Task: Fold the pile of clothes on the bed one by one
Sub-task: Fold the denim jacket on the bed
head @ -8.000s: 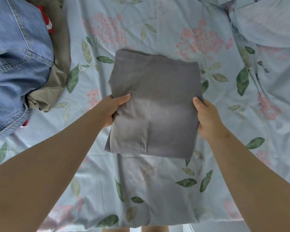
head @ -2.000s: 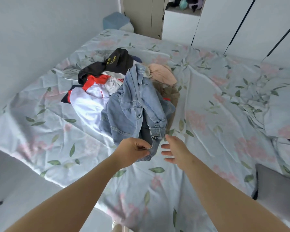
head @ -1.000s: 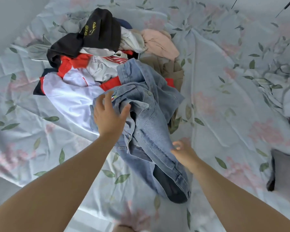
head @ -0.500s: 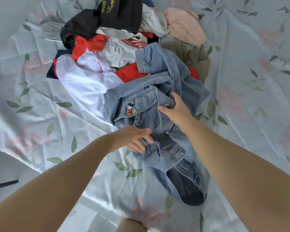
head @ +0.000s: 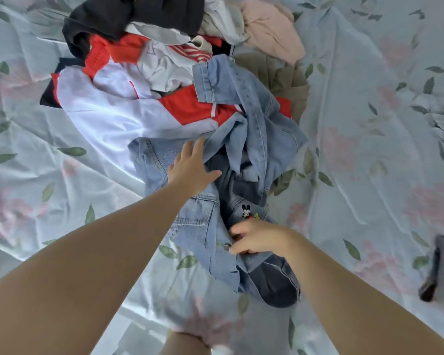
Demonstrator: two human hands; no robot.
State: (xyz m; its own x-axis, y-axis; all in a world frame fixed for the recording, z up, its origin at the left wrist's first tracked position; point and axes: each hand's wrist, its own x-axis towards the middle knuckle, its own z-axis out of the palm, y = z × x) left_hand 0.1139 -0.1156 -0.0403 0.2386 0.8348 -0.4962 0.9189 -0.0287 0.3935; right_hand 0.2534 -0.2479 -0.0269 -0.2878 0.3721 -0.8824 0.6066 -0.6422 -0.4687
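left hand (head: 190, 170) spread flat on the denim jacket (head: 241, 160) w/ right hand (head: 256, 239) pinching its button edge, rest of pile (head: 144, 80) just behind

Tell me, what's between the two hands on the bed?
In the head view, only the denim jacket lies between the left hand and right hand: rumpled blue fabric with a cartoon mouse patch just above the right hand.

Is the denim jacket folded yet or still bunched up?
Still bunched up. The denim jacket lies crumpled and twisted, one sleeve flung over the pile, with the left hand and right hand on it.
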